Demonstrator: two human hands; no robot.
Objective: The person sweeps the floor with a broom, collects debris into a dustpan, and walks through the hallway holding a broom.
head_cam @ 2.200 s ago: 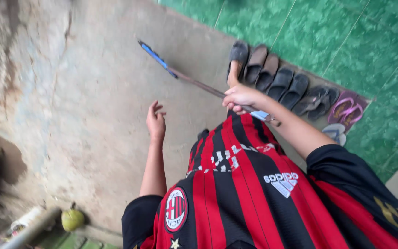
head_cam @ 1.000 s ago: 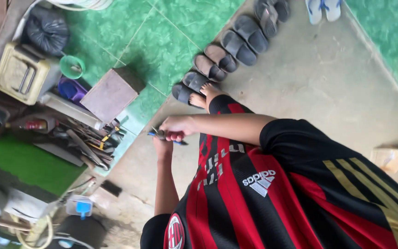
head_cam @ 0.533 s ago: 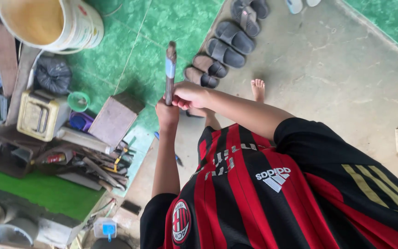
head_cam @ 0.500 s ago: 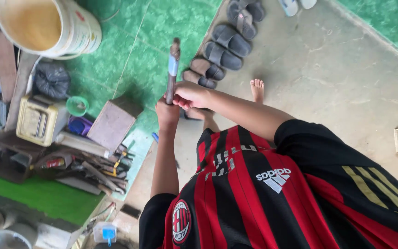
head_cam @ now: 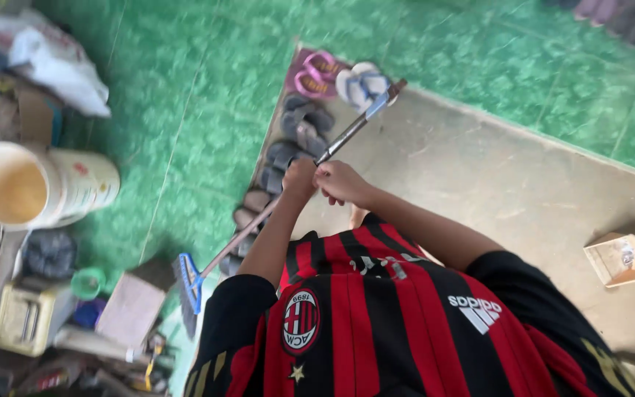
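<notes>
I hold a long-handled broom [head_cam: 347, 136] with both hands. Its thin handle runs diagonally from the upper right, over the sandals, down to the blue brush head [head_cam: 187, 288] at the lower left, next to my striped shirt. My left hand [head_cam: 299, 176] grips the handle at mid length. My right hand [head_cam: 339, 182] is closed on the handle just beside it, and the two hands almost touch. The brush head hangs near a brown wooden block [head_cam: 132, 309].
A row of dark sandals [head_cam: 292, 143] and pink flip-flops [head_cam: 314, 70] lines the edge between green tiles and concrete floor [head_cam: 494, 169]. A white bucket [head_cam: 34, 187], a yellow container [head_cam: 27, 316], a white sack [head_cam: 60, 62] and tools lie at left. A small wooden box [head_cam: 619, 257] sits at right.
The view has swung round. The broom handle, upright before, is now tilted with the blue head down at the lower left. Both hands stay closed on it.
</notes>
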